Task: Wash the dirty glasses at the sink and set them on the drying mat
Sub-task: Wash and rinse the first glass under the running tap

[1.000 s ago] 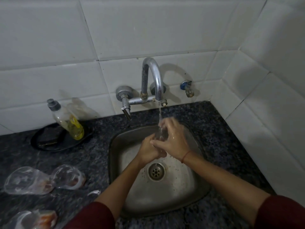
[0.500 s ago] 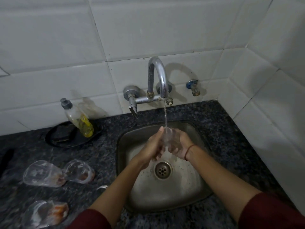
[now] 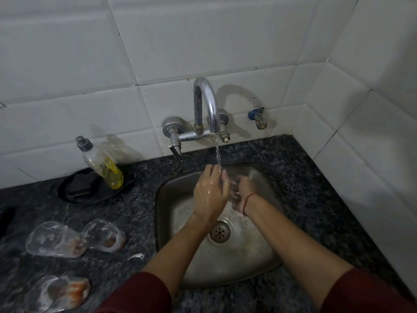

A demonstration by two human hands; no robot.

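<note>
glass (image 3: pixel 233 189) under tap (image 3: pixel 206 105) stream, over sink (image 3: pixel 163 213), between both hands | right hand (image 3: pixel 244 194) curls round it | left hand (image 3: pixel 209 193) against its side, grip unclear | likely wet, slippery, light, brittle: hold the body, not the rim | three dirty glasses (image 3: pixel 56 240) lie on the counter (image 3: pixel 135 211)

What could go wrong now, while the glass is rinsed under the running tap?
The clear glass sits between the wet left hand and right hand; it might slip and crack against the steel sink. The three dirty glasses lie on their sides on the counter, so a nudge could roll one.
</note>
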